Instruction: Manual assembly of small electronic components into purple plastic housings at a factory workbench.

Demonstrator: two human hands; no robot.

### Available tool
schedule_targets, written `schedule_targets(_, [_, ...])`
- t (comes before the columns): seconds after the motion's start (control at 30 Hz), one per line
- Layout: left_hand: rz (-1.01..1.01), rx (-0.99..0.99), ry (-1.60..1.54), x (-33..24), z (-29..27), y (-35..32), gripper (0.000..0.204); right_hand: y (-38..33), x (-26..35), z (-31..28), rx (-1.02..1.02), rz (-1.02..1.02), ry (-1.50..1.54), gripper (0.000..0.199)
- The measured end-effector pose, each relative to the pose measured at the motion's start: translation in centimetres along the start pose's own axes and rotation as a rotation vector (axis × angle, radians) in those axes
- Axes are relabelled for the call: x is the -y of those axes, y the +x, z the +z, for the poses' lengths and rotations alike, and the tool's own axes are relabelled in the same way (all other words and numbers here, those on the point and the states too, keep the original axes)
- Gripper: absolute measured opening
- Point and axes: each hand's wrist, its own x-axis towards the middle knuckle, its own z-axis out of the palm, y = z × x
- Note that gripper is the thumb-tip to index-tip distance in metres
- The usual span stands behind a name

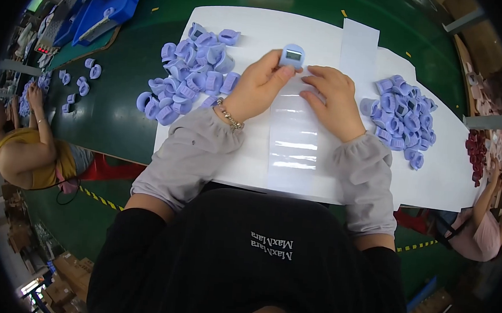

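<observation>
My left hand (260,84) holds up a small pale-purple plastic device with a little screen (292,55), pinched between thumb and fingers. My right hand (334,99) rests beside it with fingers curled on a glossy clear strip sheet (293,145) that lies on white paper (254,26). A big pile of the same purple pieces (193,74) lies just left of my left hand. A second, smaller purple pile (405,118) sits to the right of my right hand.
The white paper covers a green table (120,106). A few loose purple pieces (81,81) and blue trays (107,4) lie at the far left. One person sits at the left (27,152), another at the right (485,225) near dark red pieces (477,155).
</observation>
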Motion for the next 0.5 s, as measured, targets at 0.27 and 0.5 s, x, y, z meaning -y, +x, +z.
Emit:
schedule_targets(0.27, [-0.026,-0.107,0.132,1.4,-0.5,0.6,0.040,0.8,1.1,-0.4,-0.011,0.401,0.456,0.017])
schedule_targets(0.5, [0.018,-0.187,0.062,2.2,-0.5,1.1,0.040,0.9,1.8,-0.2,-0.316,-0.026,-0.069,0.018])
